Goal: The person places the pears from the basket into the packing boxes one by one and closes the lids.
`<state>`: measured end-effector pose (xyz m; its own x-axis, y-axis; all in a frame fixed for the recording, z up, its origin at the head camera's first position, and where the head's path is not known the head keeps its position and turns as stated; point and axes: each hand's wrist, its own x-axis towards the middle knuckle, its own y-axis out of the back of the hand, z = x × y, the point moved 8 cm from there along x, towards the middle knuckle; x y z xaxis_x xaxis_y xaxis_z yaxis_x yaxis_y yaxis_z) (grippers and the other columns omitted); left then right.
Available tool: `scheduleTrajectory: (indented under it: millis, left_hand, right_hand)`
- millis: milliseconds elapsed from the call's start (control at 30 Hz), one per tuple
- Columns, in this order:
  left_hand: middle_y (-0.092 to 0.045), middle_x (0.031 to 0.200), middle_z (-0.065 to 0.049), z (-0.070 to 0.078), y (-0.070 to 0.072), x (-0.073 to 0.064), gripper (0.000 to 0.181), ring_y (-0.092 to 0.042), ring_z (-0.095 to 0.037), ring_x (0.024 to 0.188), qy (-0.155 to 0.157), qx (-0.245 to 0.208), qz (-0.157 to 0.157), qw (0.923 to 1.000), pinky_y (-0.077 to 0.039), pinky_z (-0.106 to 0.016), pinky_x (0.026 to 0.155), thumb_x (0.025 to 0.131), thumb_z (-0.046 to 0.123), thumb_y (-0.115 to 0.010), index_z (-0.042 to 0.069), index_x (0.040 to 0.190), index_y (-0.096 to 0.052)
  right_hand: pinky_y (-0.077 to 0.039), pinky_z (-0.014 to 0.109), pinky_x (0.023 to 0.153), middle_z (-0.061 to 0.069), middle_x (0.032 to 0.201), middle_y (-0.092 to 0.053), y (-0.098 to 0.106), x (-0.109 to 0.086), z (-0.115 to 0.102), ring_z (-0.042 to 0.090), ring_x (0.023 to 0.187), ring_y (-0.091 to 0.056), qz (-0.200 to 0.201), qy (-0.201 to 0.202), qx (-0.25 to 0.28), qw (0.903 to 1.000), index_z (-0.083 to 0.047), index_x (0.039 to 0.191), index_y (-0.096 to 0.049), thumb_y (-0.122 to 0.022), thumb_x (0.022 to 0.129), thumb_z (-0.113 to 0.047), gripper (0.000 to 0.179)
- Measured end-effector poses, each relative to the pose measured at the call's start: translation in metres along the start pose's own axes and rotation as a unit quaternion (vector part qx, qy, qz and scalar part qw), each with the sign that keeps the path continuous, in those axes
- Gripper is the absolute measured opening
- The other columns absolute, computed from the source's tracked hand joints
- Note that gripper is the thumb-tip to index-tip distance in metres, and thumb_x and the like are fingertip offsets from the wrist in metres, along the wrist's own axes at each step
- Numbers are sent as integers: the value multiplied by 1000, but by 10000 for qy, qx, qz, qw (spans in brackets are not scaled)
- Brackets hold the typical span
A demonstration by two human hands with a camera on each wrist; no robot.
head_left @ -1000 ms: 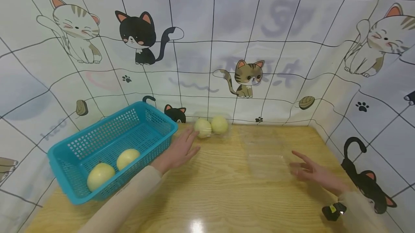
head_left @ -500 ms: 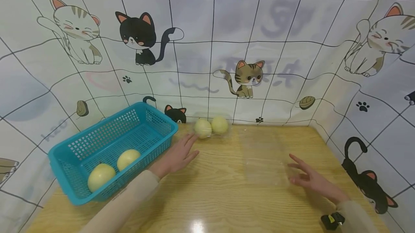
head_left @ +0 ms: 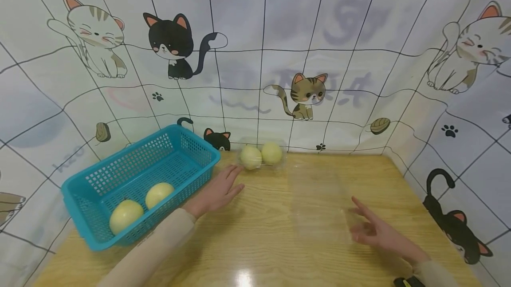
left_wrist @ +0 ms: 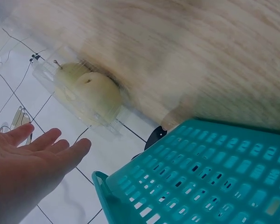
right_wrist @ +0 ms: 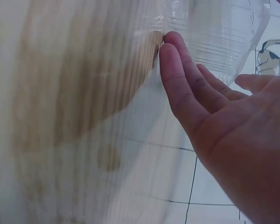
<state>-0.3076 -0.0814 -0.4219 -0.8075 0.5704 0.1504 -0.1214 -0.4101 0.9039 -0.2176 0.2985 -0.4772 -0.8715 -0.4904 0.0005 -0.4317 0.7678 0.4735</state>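
Note:
My left hand (head_left: 218, 190) is spread with straight fingers beside the blue basket (head_left: 85, 214), its fingertips near a clear plastic box holding a yellow pear (head_left: 250, 157) and another pear (head_left: 272, 153). In the left wrist view this hand (left_wrist: 30, 163) holds nothing. My right hand (head_left: 379, 233) lies at the right side of a clear plastic container (head_left: 317, 216) standing on the table. Its fingers look mostly straight, and in the right wrist view the fingertips (right_wrist: 170, 60) are right at the container's lower edge (right_wrist: 200, 28).
Inside the basket lie two pears, one (head_left: 126, 217) nearer and one (head_left: 159, 194) farther. A wooden table (head_left: 255, 242) carries everything. Cloth walls (head_left: 255, 69) printed with cats enclose the back and sides.
The clear container has slid toward me and slightly left, my right hand moving along with it. My left hand has drawn back a little from the boxed pears.

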Motion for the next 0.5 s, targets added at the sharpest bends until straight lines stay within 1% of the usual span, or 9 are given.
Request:
scheduleTrajectory:
  millis: [100,133,200,333,367,400,467,500]
  left_hand:
    - [-31,149,-25,0,1,2,54,-25,-38,140,4,-42,-32,10000,-26,-50,111,104,29,-43,-4,146,-33]
    - [-31,149,-25,0,2,2,54,-25,-38,140,13,-56,-56,10000,-26,-49,111,104,28,-43,-3,146,-32]
    - [-31,149,-25,1,2,3,52,-25,-38,140,23,-92,-90,9999,-26,-49,111,104,26,-43,-3,146,-33]
    - [-34,148,-24,2,5,4,50,-28,-37,138,82,-214,-54,9997,-28,-50,110,103,23,-45,-3,145,-35]
    - [-35,148,-23,3,6,5,49,-29,-37,138,89,-240,-31,9997,-28,-50,110,103,22,-45,-2,145,-36]
    - [-36,147,-22,3,7,5,48,-31,-36,137,100,-251,-20,9996,-30,-49,109,103,22,-45,-2,144,-37]
    - [-38,146,-21,4,10,5,46,-34,-34,136,133,-305,-22,9994,-31,-48,109,103,22,-45,-1,143,-38]
    - [-39,146,-19,4,12,6,45,-35,-33,135,146,-323,-29,9994,-32,-47,108,104,22,-45,0,143,-39]
  right_hand:
    - [-55,31,74,44,135,-26,-7,-1,-6,20,100,-63,-20,215,-52,9998,-10,155,-1,-65,90,-1,92]
    - [-55,31,74,44,135,-27,-9,-2,-6,20,100,-63,-32,198,-26,9998,-12,156,-2,-65,90,-1,92]
    - [-55,31,74,44,134,-28,-13,-2,-9,21,100,-62,-49,297,-29,9995,-10,156,-2,-66,89,0,93]
    - [-56,31,75,43,134,-28,-20,-4,-12,21,100,-62,-134,277,40,9995,-12,156,-1,-66,89,0,94]
    - [-55,32,75,44,133,-29,-21,-5,-14,21,100,-62,-133,339,-16,9993,-9,155,0,-67,89,0,94]
    - [-55,31,76,38,136,-32,-23,-5,-15,20,100,-62,-136,350,-48,9993,-10,155,-1,-68,88,-1,95]
    - [-54,31,78,35,136,-34,-27,-6,-15,19,101,-62,-168,296,-152,9993,-11,155,-1,-69,88,-4,96]
    - [-54,31,78,34,137,-34,-29,-6,-16,20,102,-61,-204,329,-206,9990,-9,155,-1,-70,88,-5,96]
